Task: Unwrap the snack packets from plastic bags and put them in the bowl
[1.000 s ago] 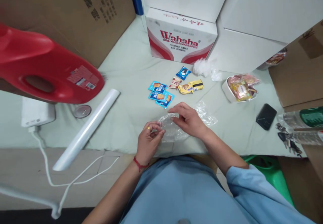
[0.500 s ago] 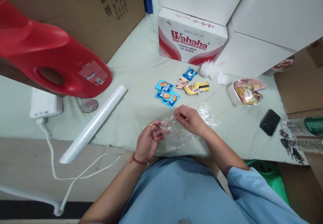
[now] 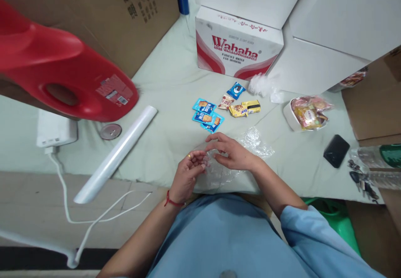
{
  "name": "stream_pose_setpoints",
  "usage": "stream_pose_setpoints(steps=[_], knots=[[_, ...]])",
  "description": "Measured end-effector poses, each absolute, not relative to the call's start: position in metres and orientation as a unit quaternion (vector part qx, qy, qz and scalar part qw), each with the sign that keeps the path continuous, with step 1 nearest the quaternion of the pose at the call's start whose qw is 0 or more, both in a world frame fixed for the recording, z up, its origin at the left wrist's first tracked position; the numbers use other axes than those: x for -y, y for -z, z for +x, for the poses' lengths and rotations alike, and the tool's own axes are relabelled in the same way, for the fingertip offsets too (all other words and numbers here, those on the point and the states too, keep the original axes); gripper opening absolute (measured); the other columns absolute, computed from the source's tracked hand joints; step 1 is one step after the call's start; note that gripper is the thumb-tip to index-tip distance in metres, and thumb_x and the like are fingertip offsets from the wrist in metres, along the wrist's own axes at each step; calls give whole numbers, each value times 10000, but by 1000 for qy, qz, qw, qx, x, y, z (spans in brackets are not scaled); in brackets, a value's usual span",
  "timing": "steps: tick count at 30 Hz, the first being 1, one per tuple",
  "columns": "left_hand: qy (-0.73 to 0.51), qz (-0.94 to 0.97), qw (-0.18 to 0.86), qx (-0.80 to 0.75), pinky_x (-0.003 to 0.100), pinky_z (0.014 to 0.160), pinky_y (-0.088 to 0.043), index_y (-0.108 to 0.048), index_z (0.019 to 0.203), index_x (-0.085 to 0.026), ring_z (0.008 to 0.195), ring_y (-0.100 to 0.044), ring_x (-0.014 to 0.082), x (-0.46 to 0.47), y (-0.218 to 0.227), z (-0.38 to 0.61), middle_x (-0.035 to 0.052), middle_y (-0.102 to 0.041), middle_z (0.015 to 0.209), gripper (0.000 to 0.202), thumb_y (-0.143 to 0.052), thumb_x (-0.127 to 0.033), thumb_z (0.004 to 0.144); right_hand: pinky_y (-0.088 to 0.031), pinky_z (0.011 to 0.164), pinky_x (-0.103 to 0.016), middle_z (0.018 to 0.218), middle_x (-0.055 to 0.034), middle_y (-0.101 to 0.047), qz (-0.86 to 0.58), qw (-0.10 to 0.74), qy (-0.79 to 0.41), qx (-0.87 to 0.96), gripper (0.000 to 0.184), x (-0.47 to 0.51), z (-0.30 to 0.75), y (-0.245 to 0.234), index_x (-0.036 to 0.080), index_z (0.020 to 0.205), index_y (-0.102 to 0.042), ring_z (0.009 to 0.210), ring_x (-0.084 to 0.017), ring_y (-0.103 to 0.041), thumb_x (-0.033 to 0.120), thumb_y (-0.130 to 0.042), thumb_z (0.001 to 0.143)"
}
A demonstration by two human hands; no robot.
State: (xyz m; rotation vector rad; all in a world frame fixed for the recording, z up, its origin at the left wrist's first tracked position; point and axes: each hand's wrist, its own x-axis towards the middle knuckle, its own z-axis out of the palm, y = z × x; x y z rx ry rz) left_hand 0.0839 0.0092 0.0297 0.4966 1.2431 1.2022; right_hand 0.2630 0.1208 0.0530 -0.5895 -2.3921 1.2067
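Observation:
My left hand (image 3: 187, 173) is closed on the edge of a clear plastic bag (image 3: 216, 173), thumb pressed toward the curled fingers. Over the bag, my right hand (image 3: 231, 152) has its fingers apart and holds nothing that I can see. The crinkled far part of the bag lies flat on the cloth, right of my right hand. Just beyond my hands are several blue snack packets (image 3: 204, 114), overlapping. Near them lie a yellow snack packet (image 3: 244, 109), a small beige-and-red packet (image 3: 225, 102) and a dark blue packet (image 3: 236, 90).
A heart-shaped white dish (image 3: 291, 117) of wrapped snacks stands right, near a black object (image 3: 336, 150), keys (image 3: 363, 184) and bottles (image 3: 388, 156). Leftward are a red jug (image 3: 78, 73), a white roll (image 3: 115, 155) and a white charger (image 3: 56, 130). A Wahaha carton (image 3: 236, 48) stands behind.
My right hand has let go of the bag and its fingers have spread toward the left. My left fingers have closed on the bag's edge.

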Motion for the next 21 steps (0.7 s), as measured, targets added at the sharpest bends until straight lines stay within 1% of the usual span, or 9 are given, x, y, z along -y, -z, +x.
stream_pose_setpoints(steps=[2,6,8,10,12,14,17,19,21], knots=[[-528,230,611,-542,252,672,-506,-693,1023,-205,830,-648,168,-9,-26,85,20,-711,925,447,-863,-345,633,-571,922,-348,1403,-129,-579,-193,199,-429,860,257,-120,262,-49,233,1192,-712,1183,-230,-646,165,-650,952],[-488,300,583,-577,255,672,-469,-691,796,-190,684,-565,130,-10,-20,88,-18,-642,726,316,-854,-443,700,-569,958,-366,1372,-115,-608,-193,204,-423,861,96,-121,259,-43,224,1022,-742,1140,-226,-672,202,-661,975],[-470,314,574,-592,259,667,-463,-699,759,-186,660,-549,126,-11,-18,86,-15,-644,705,352,-847,-501,706,-566,968,-366,1326,-116,-636,-208,214,-419,857,101,-120,264,-46,226,1008,-739,1135,-222,-676,227,-638,999],[-478,295,562,-607,264,670,-474,-711,795,-186,662,-557,130,-12,-17,83,-5,-676,736,395,-850,-540,686,-562,966,-368,1281,-117,-660,-223,231,-416,851,139,-117,275,-53,232,1007,-733,1114,-217,-678,271,-602,1029],[-495,273,540,-623,266,682,-484,-702,813,-187,675,-566,132,-13,-18,80,5,-697,769,418,-855,-548,668,-569,888,-346,1251,-115,-674,-244,248,-424,837,170,-111,291,-61,237,999,-724,1020,-199,-682,308,-577,1046],[-507,278,514,-634,269,709,-495,-689,819,-190,714,-586,140,-14,-21,80,14,-705,807,411,-856,-535,672,-552,761,-311,1194,-104,-687,-277,266,-443,810,175,-101,307,-67,237,982,-707,864,-169,-659,339,-580,1047],[-511,342,482,-625,277,764,-514,-663,803,-203,799,-622,159,-15,-29,90,24,-697,869,346,-828,-499,732,-485,633,-276,937,-42,-669,-359,267,-472,760,195,-83,316,-72,239,990,-680,677,-134,-557,421,-619,1028],[-506,404,459,-609,281,780,-514,-644,767,-213,825,-627,168,-16,-35,102,28,-680,873,294,-798,-462,781,-476,624,-264,853,-8,-628,-397,249,-489,736,264,-72,309,-72,242,1038,-672,673,-134,-540,498,-690,974],[-496,461,430,-597,293,784,-508,-641,748,-221,820,-619,173,-18,-40,112,30,-666,859,252,-774,-425,814,-481,636,-258,867,-5,-630,-406,246,-501,724,329,-67,298,-69,239,1045,-673,706,-136,-555,545,-721,937]])
